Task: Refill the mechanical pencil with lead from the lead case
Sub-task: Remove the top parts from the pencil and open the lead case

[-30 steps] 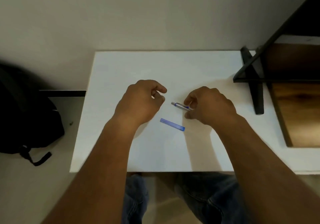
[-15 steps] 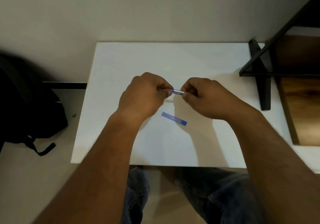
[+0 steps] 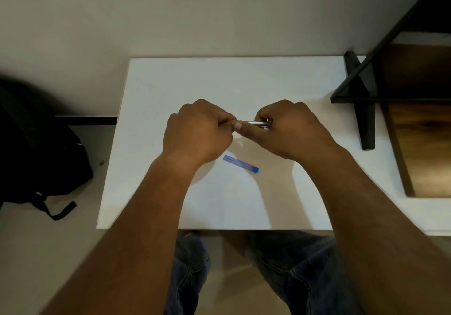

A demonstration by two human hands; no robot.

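The left hand (image 3: 197, 131)'s grip pinches the mechanical pencil (image 3: 253, 122)'s end, the right hand (image 3: 290, 129)'s grip clasps its barrel; the lead case (image 3: 240, 164) lies on the surface (image 3: 195, 78) at their six o'clock.

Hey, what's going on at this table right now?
A person at a white table holds a mechanical pencil between both hands, just above the surface. The right hand grips the barrel, and the left hand pinches the other end, which its fingers hide. The blue lead case lies flat on the table, nearer the person, untouched. A black backpack sits on the floor to the left.
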